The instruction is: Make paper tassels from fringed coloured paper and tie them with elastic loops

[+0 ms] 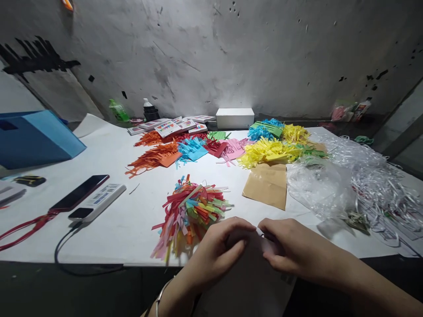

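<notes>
My left hand and my right hand are close together at the table's front edge. My left fingers are bent, with the index fingertip against a small pale piece between the hands; what they grip is mostly hidden. Curled fingers on my right hand close around something pale that I cannot make out. Below both hands hangs a dim white sheet-like surface. Just left of them lies a multicoloured bundle of paper tassel strips. A flat brown paper piece rests beyond my right hand.
Fringed paper bundles, among them orange and yellow, lie across the white-covered table. Clear plastic and white strings cover the right. A white box, flat printed packs, a phone, a cabled white device and a blue box stand around.
</notes>
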The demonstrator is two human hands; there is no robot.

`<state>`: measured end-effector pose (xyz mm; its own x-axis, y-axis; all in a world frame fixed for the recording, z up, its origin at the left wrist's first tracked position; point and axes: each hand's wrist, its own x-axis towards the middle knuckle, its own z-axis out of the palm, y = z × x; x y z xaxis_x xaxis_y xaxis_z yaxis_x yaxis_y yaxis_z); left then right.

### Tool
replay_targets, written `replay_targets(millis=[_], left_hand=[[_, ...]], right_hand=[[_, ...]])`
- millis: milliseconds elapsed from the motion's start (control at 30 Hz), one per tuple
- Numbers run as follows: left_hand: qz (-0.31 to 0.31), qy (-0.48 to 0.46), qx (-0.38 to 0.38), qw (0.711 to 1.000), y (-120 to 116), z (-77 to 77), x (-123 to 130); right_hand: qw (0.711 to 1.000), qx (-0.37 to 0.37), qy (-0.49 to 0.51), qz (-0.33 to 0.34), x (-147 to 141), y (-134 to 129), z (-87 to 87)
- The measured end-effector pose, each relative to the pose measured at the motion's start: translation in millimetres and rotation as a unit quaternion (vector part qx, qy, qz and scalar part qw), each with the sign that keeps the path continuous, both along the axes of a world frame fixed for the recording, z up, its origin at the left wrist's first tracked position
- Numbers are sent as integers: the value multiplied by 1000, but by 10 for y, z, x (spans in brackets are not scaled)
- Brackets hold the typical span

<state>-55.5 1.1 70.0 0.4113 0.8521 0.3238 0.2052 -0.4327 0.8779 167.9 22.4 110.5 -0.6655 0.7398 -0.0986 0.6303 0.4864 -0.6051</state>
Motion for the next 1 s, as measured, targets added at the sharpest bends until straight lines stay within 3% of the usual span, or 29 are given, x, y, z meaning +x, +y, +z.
replay_targets(millis=[667,867,1000], left_hand=[[27,13,-7,1000,14,-30,47],[23,12,-6,1000,30,-48,21],[29,17,0,999,42,-48,21]], right_hand=[[1000,-4,-28,-9,-22,79,-84],[997,-74,34,-4,23,52,-108],[999,-16,24,-14,39,20,-119]])
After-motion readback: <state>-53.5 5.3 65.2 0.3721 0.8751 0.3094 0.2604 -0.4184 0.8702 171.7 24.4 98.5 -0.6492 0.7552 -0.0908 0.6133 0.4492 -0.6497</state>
